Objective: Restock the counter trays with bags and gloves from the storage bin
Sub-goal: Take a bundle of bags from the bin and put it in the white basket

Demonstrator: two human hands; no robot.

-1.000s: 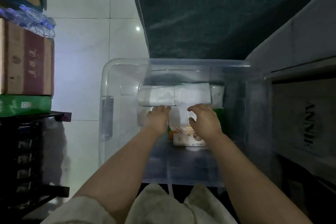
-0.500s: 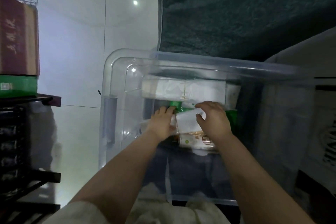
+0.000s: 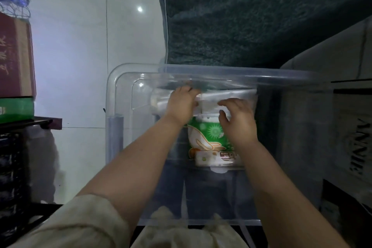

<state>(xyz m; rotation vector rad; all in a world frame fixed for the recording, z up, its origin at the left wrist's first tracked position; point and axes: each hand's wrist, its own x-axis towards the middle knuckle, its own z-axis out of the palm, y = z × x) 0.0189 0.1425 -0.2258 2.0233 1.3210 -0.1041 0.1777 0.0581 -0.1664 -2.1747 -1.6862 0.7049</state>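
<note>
A clear plastic storage bin [image 3: 112, 106] stands on the floor in front of me. Both my arms reach into it. My left hand [image 3: 182, 104] is closed on the left part of a white plastic-wrapped pack [image 3: 209, 97] lying against the bin's far wall. My right hand [image 3: 237, 119] rests on the same pack's right part, fingers curled at its front edge. Under the hands lies a green and white printed package [image 3: 205, 135]. In front of that package sits a small white labelled pack [image 3: 217, 158]. The white pack's far side is hidden by the bin rim.
A dark green cover [image 3: 241, 16] hangs behind the bin. To the right stands a grey cardboard box [image 3: 352, 137] with printed letters. At the left a black rack [image 3: 20, 157] carries a red-brown carton [image 3: 16, 56] on a green box [image 3: 16, 109]. The floor [image 3: 80, 56] is white tile.
Both hands have moved from the small packs in the bin's middle toward the far wall and onto the long white pack. The green printed package is now uncovered.
</note>
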